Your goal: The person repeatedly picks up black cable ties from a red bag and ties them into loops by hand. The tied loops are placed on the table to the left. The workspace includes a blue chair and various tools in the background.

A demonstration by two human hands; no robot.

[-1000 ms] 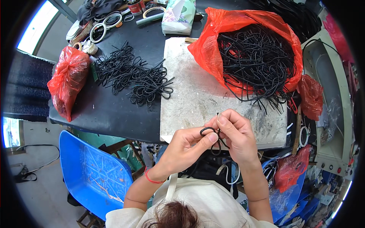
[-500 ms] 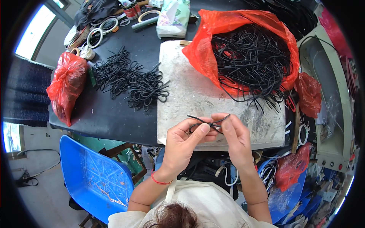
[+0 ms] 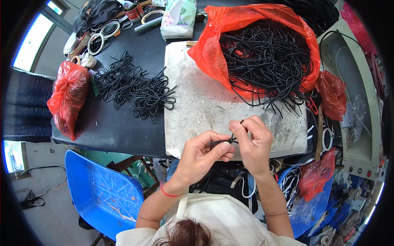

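A thin black cord [image 3: 233, 140], looped and crossed on itself, is stretched between my two hands above the near edge of a stained pale board [image 3: 193, 119]. My left hand [image 3: 203, 153] pinches its loops between thumb and fingers. Thumb and forefinger of my right hand [image 3: 255, 143] grip the cord close by, with a short end sticking up past them. Beyond the hands, an open red plastic bag [image 3: 209, 53] holds a tangle of loose black cords [image 3: 266, 57]. Several looped black cords [image 3: 131, 88] lie piled on the dark table to the left.
A knotted red bag [image 3: 69, 96] stands at the table's left, tape rolls [image 3: 96, 44] and a tissue pack [image 3: 178, 20] at the back. A blue chair-like plastic shell [image 3: 102, 184] is below left. A grey-green metal casing [image 3: 361, 143] stands at the right.
The cord's loops, spread out before, are now gathered in my left fingers. My right hand has turned and closed more tightly at the crossing. The view has shifted slightly.
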